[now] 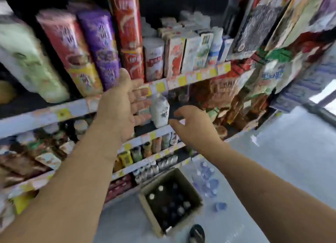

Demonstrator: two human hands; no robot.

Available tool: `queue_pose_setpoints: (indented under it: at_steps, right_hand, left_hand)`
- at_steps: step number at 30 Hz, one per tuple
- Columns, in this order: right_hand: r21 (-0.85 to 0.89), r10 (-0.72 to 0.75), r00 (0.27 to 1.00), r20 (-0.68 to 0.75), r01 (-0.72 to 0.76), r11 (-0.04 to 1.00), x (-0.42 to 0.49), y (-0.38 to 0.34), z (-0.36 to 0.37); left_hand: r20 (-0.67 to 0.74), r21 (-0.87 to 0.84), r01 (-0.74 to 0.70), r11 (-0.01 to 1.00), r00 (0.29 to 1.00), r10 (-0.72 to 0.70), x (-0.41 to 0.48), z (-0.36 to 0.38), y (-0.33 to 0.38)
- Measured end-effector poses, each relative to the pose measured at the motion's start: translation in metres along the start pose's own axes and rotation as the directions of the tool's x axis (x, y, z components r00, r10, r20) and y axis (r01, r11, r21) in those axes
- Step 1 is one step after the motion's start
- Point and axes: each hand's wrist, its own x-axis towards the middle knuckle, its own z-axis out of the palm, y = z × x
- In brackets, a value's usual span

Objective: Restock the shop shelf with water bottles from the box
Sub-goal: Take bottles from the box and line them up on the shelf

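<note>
While the box (151, 219) sits on the floor at the shelf foot with capped bottles (161, 188) upright inside, a white bottle (160, 112) stands on the middle shelf (156, 133). The left hand (123, 106), grip released and fingers straight, is just left of it; whether they touch is unclear. On its right the right hand (192, 126), loosely curled, holds nothing.

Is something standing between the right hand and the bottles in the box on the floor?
Nothing visible. The right hand is open, raised at the shelf, and the box below is open on top, its bottles uncovered.
</note>
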Motion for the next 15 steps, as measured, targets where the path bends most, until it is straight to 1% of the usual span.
queue_pose_setpoints:
  at_steps: [3,6,10,12,15]
  right_hand:
    - [-0.041,0.153,0.975,0.161,-0.148,0.988,-0.041,0.057,0.078]
    - [-0.084,0.284,0.907,0.312,-0.271,0.959,-0.078,0.114,0.149]
    - [-0.169,0.346,0.838,0.421,-0.302,0.938,-0.114,0.181,0.235]
    - [-0.172,0.365,0.807,0.464,-0.322,0.931,-0.126,0.21,0.271]
    - [-0.158,0.347,0.786,0.512,-0.311,0.937,-0.135,0.246,0.314]
  left_hand:
    - [-0.007,0.017,0.188,0.982,0.982,-0.188,0.006,-0.018,-0.099]
    - [-0.046,0.033,0.359,0.933,0.933,-0.357,0.015,-0.031,-0.195]
    - [-0.095,0.025,0.495,0.868,0.866,-0.491,0.028,-0.043,-0.307]
    - [-0.133,0.012,0.543,0.84,0.833,-0.536,0.035,-0.045,-0.357]
    - [-0.185,0.003,0.597,0.802,0.789,-0.586,0.043,-0.046,-0.418]
